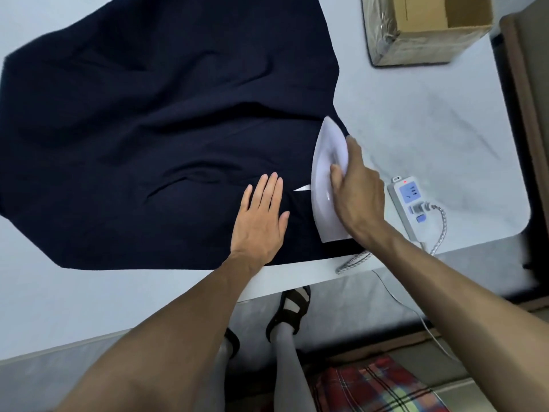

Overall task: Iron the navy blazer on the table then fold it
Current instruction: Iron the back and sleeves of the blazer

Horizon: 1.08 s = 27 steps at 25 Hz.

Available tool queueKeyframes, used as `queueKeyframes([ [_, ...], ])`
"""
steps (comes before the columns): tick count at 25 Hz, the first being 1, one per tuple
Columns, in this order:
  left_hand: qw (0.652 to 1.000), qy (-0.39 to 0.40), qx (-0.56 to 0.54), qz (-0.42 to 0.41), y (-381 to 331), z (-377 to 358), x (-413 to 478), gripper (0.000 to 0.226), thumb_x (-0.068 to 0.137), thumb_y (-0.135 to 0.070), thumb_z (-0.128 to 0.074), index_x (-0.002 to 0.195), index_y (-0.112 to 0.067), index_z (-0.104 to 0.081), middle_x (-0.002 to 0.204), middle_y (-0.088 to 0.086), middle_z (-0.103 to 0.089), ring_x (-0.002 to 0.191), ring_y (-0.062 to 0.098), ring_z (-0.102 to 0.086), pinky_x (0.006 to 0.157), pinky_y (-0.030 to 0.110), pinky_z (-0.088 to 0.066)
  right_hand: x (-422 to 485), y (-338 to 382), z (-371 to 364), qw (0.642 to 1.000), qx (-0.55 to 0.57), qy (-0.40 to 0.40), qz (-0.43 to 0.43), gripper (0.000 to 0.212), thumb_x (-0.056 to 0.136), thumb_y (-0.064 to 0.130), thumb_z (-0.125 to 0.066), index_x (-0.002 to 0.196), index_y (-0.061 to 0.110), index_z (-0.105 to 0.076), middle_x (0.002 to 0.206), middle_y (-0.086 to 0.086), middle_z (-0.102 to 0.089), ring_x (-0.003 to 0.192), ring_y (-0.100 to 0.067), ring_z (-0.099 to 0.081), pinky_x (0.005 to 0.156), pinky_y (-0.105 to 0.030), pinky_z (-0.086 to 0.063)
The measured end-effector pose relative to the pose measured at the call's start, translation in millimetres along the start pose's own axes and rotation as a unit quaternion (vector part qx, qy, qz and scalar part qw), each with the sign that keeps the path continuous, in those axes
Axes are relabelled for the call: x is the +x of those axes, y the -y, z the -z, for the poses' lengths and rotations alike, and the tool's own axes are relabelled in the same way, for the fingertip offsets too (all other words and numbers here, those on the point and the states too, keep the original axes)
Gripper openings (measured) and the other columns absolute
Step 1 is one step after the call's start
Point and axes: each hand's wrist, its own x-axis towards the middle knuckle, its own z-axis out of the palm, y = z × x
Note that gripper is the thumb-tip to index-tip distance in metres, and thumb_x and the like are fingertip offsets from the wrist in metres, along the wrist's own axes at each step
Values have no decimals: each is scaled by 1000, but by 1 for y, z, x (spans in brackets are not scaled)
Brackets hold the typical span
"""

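Note:
The navy blazer (154,126) lies spread over the white table (430,120), wrinkled in the middle, its near hem close to the table's front edge. My left hand (261,217) presses flat on the cloth near that hem, fingers straight. Just right of it a white iron (325,185) sits on the blazer's right edge, tip pointing away from me. My right hand (356,191) grips the iron's handle from the right side. A small white tag (302,188) shows between my left hand and the iron.
A white power strip (408,203) with a red light lies right of the iron, with the braided cord (439,230) plugged in and trailing over the front edge. An open cardboard box (427,28) stands at the far right. My feet and a plaid cloth (383,388) are below.

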Motion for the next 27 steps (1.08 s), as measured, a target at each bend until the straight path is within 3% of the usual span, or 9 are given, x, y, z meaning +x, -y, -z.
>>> queueKeyframes([
  [12,1000,-7,-29,6,-1,1,0,65,105,-39,-26,157,-8,-4,166,8,-6,153,23,-2,125,43,-7,18,-13,-5,995,-93,-18,-1,51,102,23,-36,150,23,-22,91,-16,-64,75,-32,-44,66,-36,-30],
  [17,999,-4,-22,-29,2,2,0,57,106,-38,-22,158,-34,0,166,10,-1,153,30,-3,123,48,-9,20,-28,12,998,-63,-4,-14,50,101,25,-35,150,22,-24,96,-20,-63,86,-39,-50,71,-40,-33],
  [20,999,1,-10,-32,2,3,2,54,106,-41,-18,157,-39,-1,166,8,2,152,30,0,122,48,-3,15,-14,10,999,-26,20,13,51,101,26,-37,150,25,-24,100,-20,-62,93,-42,-54,73,-41,-35],
  [24,1000,-4,-8,-25,1,2,1,53,106,-41,-19,157,-35,-6,166,6,0,153,29,1,123,47,-2,9,-6,-6,995,-90,26,44,52,103,25,-34,152,25,-20,79,-11,-54,70,-33,-47,64,-36,-30],
  [27,1000,0,-8,-25,1,2,1,54,106,-41,-19,158,-33,-7,166,6,0,153,29,0,123,47,-4,13,-21,-1,994,-109,6,19,48,102,25,-35,149,23,-24,74,-8,-49,68,-33,-45,62,-36,-30],
])
